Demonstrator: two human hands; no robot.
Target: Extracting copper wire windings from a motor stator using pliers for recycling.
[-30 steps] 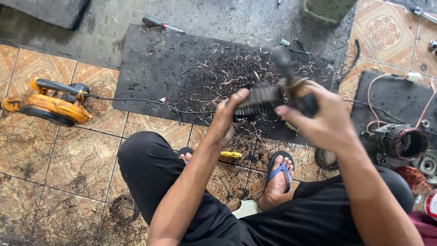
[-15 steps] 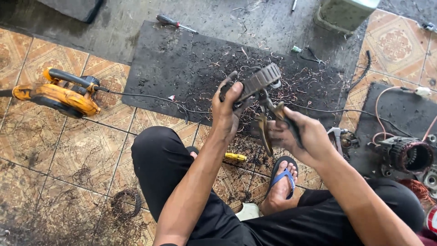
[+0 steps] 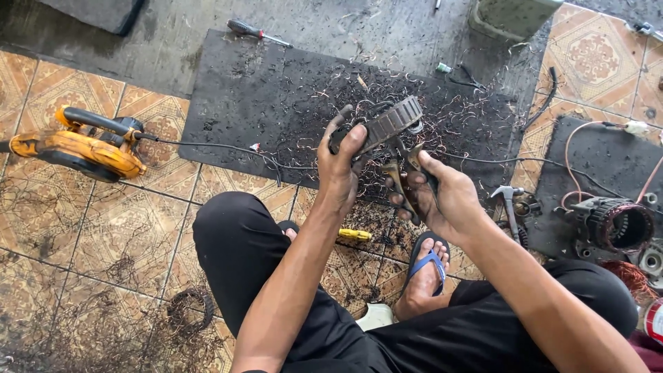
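My left hand (image 3: 343,169) grips a dark ribbed metal ring (image 3: 389,123), a stator core, held up over a black mat (image 3: 262,103). My right hand (image 3: 442,197) is closed on the handles of a pair of pliers (image 3: 406,166), whose jaws point up at the ring's lower edge. Bits of copper wire lie scattered on the mat under both hands. I sit on the floor with my legs in black trousers and a blue sandal (image 3: 428,266) on one foot.
An orange power tool (image 3: 83,148) with a black cord lies at left. A screwdriver (image 3: 259,31) rests at the top, a yellow-handled tool (image 3: 356,235) near my knee, a hammer (image 3: 509,204) and a wound stator (image 3: 615,224) at right. Wire scraps (image 3: 190,311) litter the tiles.
The ring has tilted and come lower in my left hand. My right hand has dropped from the ring's right side to below it, now with the pliers plainly in its grip.
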